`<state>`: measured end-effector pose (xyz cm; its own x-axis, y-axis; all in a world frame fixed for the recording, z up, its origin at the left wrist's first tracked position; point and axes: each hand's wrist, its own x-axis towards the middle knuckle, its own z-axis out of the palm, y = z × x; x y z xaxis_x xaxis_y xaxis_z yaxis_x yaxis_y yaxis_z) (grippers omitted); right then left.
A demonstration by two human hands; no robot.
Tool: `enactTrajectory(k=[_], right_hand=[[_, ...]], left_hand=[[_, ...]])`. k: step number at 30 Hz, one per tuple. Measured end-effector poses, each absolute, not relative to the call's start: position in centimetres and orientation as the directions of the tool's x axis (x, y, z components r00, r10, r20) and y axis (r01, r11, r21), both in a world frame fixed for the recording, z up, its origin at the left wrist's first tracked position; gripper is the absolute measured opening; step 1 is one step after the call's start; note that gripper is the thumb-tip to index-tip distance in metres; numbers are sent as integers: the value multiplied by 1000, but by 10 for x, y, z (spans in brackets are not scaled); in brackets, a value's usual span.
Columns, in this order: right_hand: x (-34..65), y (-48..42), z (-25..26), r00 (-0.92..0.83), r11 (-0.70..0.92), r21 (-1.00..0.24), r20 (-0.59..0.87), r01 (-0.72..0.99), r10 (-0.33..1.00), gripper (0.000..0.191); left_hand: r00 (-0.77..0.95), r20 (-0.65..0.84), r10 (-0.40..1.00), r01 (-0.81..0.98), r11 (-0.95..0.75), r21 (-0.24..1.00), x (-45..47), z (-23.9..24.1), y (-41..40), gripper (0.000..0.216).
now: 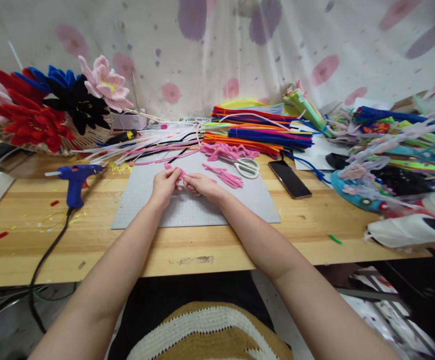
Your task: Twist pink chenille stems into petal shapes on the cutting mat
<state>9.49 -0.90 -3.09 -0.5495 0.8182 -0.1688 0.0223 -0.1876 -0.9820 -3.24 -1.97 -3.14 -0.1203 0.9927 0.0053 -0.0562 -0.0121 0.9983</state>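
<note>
Over the grey board (135, 200), both hands meet at a small pink pipe cleaner piece (180, 173). My left hand (165, 186) pinches it from the left, and a short end sticks up above the fingers. From the right, the fingertips of my right hand (200, 185) close on the same piece. Its exact shape is partly hidden by the fingers. Just right of the hands lie several cut pink pipe cleaner lengths (225, 176). Behind them sit a heap of bent pink pipe cleaners (221, 151) and scissors with pale handles (248, 168).
A blue glue gun (75, 182) stands at left, its cord running off the table edge. Fuzzy flowers (41, 115) fill the back left. Bundles of coloured pipe cleaners (255, 132) lie behind the board. A phone (289, 179) and a white spool (405, 231) are at right.
</note>
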Motion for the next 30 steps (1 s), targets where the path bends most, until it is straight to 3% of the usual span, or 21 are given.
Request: enactTrajectory(k=[7,10,15,19,22,25,30], right_hand=[[97,-14,-27,-626,-207,-973,-227,107,746,26],[92,-11,-35,-578,-215,-973,-224,85,785,27],[91,-8,-40,-557,-221,-973,-218,62,801,30],[112,-4,-26,-652,-95,-966,-234,241,721,29],[131,1,-15,-513,77,-949,-97,307,853,32],[135,4,-14,-420,123,-972,28,201,907,34],[119,4,-28,-496,-22,-999,-42,47,867,34]], left_hand=[[-316,-1,949,-100,-32,994,-46,-27,-14,15],[-208,-5,978,-134,-24,991,-42,-27,-18,27],[139,-108,984,-201,135,970,-30,-30,-28,48],[151,-105,983,-250,141,958,-32,-33,-27,32],[121,-136,983,-284,166,944,-35,-32,-25,21],[184,-232,955,-251,274,928,-32,-29,-27,16],[281,-323,904,-198,384,902,-29,-24,-31,17]])
